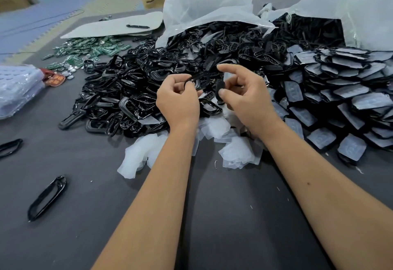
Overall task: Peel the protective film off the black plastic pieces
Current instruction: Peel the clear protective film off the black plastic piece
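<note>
My left hand (177,99) grips a glossy black plastic frame (198,79) over the middle of the table, fingers curled round its lower edge. Just right of it, my right hand (244,95) pinches a small dark piece (220,90) with the thumb, its index finger stretched out above. Behind both hands lies a big heap of bare black frames (131,91). To the right is a pile of black pieces still covered in cloudy film (340,91). Peeled film scraps (144,155) lie crumpled under my wrists.
Two loose black frames (47,198) lie on the grey table at the left. Green circuit boards (91,49) are spread at the back left, beside a pen on a grey board (138,26). Large clear plastic bags (208,6) stand behind the piles. Stacked clear trays (17,89) sit at the left edge.
</note>
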A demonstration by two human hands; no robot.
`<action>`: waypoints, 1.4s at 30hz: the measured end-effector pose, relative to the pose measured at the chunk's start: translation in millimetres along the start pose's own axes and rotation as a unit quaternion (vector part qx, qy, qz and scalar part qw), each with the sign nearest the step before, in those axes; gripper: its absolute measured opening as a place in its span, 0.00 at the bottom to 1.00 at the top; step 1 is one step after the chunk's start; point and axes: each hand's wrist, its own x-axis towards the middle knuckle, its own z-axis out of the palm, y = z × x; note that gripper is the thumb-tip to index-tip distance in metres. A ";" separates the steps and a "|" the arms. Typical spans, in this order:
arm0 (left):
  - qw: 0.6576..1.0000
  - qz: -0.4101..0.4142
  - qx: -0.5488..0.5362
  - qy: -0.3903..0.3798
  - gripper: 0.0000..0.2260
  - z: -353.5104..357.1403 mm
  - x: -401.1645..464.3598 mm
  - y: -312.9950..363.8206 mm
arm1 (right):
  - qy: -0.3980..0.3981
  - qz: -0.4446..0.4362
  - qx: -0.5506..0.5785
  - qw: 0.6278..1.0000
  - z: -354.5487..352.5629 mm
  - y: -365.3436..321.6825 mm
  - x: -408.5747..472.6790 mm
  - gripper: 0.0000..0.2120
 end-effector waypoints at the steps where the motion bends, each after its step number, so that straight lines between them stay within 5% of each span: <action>1: 1.000 0.011 0.006 -0.011 0.08 0.3 -0.4 -0.2 | 0.001 0.010 0.034 0.999 -0.7 -0.1 -0.1 0.21; 15: 0.992 0.024 -0.009 -0.127 0.12 4.2 -4.9 -4.3 | 0.087 0.043 0.129 0.987 -1.9 1.2 0.6 0.02; 42: 0.984 0.083 0.061 -0.144 0.13 5.6 -10.9 -3.9 | 0.114 0.015 -0.041 0.993 0.2 9.1 2.9 0.05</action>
